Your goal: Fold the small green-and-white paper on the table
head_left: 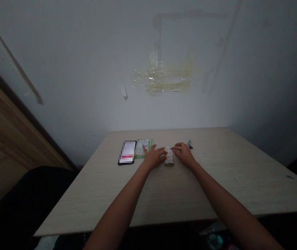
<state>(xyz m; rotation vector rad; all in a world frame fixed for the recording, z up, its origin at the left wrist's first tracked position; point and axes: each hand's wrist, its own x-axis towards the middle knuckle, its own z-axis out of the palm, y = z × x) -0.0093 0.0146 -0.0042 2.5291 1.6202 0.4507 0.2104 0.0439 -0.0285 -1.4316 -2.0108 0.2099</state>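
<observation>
A small, light packet with yellow and reddish print (168, 159) lies on the table between my two hands. From its left side, my left hand (153, 158) touches it with stretched fingertips. The thumb of that hand stands apart over a green-and-white printed packet or booklet (139, 149). My right hand (184, 153) reaches in from the other side, its fingers extended to the upper right edge of the small packet. Whether the right fingertips press on it or only rest there is hard to see. Both hands look open, with fingers apart.
A phone with a lit, blurred screen (127, 152) lies left of the green packet. Just beyond my right hand is a small crumpled scrap (190, 143). The pale wooden table (216, 166) meets a wall with peeling tape (164, 81). A dark shape stands at the left.
</observation>
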